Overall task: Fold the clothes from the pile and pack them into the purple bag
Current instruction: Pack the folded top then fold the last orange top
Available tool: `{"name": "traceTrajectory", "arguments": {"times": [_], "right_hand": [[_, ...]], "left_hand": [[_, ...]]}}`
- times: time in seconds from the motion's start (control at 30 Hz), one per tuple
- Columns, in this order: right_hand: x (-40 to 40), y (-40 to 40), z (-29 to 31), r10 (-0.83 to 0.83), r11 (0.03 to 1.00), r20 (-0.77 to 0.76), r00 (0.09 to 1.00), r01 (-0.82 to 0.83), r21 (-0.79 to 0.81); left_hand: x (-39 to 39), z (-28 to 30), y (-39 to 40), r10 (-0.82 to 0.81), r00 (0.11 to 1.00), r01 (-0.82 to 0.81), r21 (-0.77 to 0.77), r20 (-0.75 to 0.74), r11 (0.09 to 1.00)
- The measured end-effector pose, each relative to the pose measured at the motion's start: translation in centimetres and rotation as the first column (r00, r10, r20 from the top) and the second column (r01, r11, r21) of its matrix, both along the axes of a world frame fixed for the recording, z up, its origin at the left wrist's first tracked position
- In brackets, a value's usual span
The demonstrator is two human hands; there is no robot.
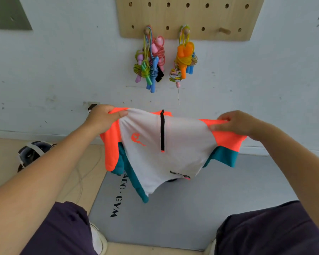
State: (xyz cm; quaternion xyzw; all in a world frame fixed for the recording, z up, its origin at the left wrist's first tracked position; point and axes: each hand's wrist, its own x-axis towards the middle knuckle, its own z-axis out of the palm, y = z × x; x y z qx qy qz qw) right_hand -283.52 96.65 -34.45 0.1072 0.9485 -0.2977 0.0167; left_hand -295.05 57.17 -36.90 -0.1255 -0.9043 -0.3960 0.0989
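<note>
I have the shirt point(173, 144) up in the air between both hands, spread out in front of me. My left hand point(101, 117) grips one orange shoulder, thumb on top and fingers curled under the cloth. My right hand point(234, 124) pinches the other orange shoulder the same way. The white front faces me, with a black zipper running down from the collar midway between my hands and a small orange logo nearer my left hand. Orange and teal sleeves hang down below each hand. Under the shirt, below both hands, lies a grey mat point(201, 208) with black lettering. Beyond my hands, on the wall, a wooden pegboard point(191, 17) carries bundles of coloured skipping ropes point(151, 59). I cannot see the bag from here.
</note>
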Motion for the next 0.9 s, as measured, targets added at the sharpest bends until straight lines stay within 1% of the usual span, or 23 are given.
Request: {"name": "traceTrajectory", "arguments": {"times": [0.03, 0.07, 0.1, 0.13, 0.17, 0.2, 0.23, 0.27, 0.3, 0.37, 0.47, 0.53, 0.57, 0.63, 0.7, 0.77, 0.83, 0.87, 0.9], "right_hand": [[0.3, 0.2, -0.1, 0.035, 0.996, 0.096, 0.995, -0.042, 0.077], [0.4, 0.5, -0.1, 0.049, 0.99, 0.132, 0.99, -0.066, 0.128], [0.5, 0.6, 0.0, 0.053, 0.988, 0.106, 0.993, -0.067, 0.139], [0.7, 0.7, 0.2, 0.061, 0.993, 0.053, 0.997, -0.066, 0.101], [1.0, 0.7, 0.4, 0.072, 0.997, -0.003, 0.997, -0.072, -0.017], [1.4, 0.7, 0.7, 0.079, 0.976, -0.045, 0.996, -0.087, -0.202], [1.9, 0.8, 1.0, 0.083, 0.91, -0.063, 0.995, -0.101, -0.401], [2.4, 0.8, 1.4, 0.093, 0.83, -0.06, 0.994, -0.111, -0.546], [2.7, 0.8, 1.7, 0.116, 0.785, -0.061, 0.991, -0.129, -0.606], [3.1, 0.5, 2.5, 0.152, 0.786, -0.068, 0.986, -0.163, -0.597], [2.9, 0.7, 4.1, 0.139, 0.799, -0.053, 0.989, -0.144, -0.583], [2.4, 1.2, 4.8, 0.219, 0.793, -0.035, 0.975, -0.199, -0.575], [2.0, 1.4, 5.0, 0.261, 0.804, 0.0, 0.965, -0.218, -0.554], [0.2, 2.1, 3.7, 0.278, 0.862, 0.141, 0.95, -0.183, -0.472], [-2.3, 2.5, -0.1, 0.217, 0.918, 0.282, 0.934, -0.097, -0.385], [-4.6, 2.4, -6.6, 0.172, 0.958, 0.398, 0.901, -0.06, -0.279], [-6.0, 1.7, -15.1, 0.155, 0.987, 0.513, 0.844, -0.114, -0.112], [-6.3, 1.3, -19.5, 0.146, 0.988, 0.566, 0.812, -0.145, -0.047], [-6.4, 0.9, -23.9, 0.139, 0.987, 0.618, 0.774, -0.162, -0.018]], "left_hand": [[0.3, -0.4, -0.1, -0.029, 0.998, 0.027, 0.049, 0.053, 0.998], [0.8, -0.7, -0.1, -0.068, 0.993, 0.058, 0.097, 0.1, 0.994], [1.2, -0.9, -0.1, -0.103, 0.986, 0.086, 0.131, 0.129, 0.988], [1.6, -1.1, -0.1, -0.126, 0.982, 0.106, 0.146, 0.138, 0.984], [2.0, -1.1, 0.0, -0.134, 0.982, 0.113, 0.15, 0.133, 0.982], [2.3, -1.0, 0.0, -0.127, 0.985, 0.108, 0.156, 0.12, 0.982], [2.7, -0.8, 0.0, -0.116, 0.988, 0.097, 0.17, 0.106, 0.981], [3.0, -0.3, -0.1, -0.109, 0.99, 0.092, 0.182, 0.087, 0.979], [3.4, 0.2, -0.2, -0.108, 0.992, 0.095, 0.185, 0.062, 0.978], [4.2, 1.7, -0.5, -0.119, 0.993, 0.114, 0.191, 0.01, 0.975], [4.7, 4.3, -0.4, -0.128, 0.988, 0.142, 0.192, -0.085, 0.971], [4.0, 5.3, 0.0, -0.133, 0.981, 0.156, 0.173, -0.138, 0.972], [3.2, 5.4, 0.2, -0.134, 0.979, 0.157, 0.152, -0.152, 0.976], [0.9, 4.1, 0.8, -0.141, 0.982, 0.151, 0.07, -0.128, 0.986], [-2.1, 0.2, 1.7, -0.152, 0.988, 0.151, -0.04, -0.01, 0.988], [-4.7, -6.9, 2.8, -0.141, 0.974, 0.165, -0.127, 0.176, 0.978], [-5.5, -16.3, 3.6, -0.13, 0.905, 0.208, -0.155, 0.406, 0.966], [-5.5, -21.1, 3.7, -0.121, 0.856, 0.227, -0.155, 0.503, 0.961], [-5.1, -25.6, 3.8, -0.104, 0.81, 0.235, -0.157, 0.578, 0.959]]}}
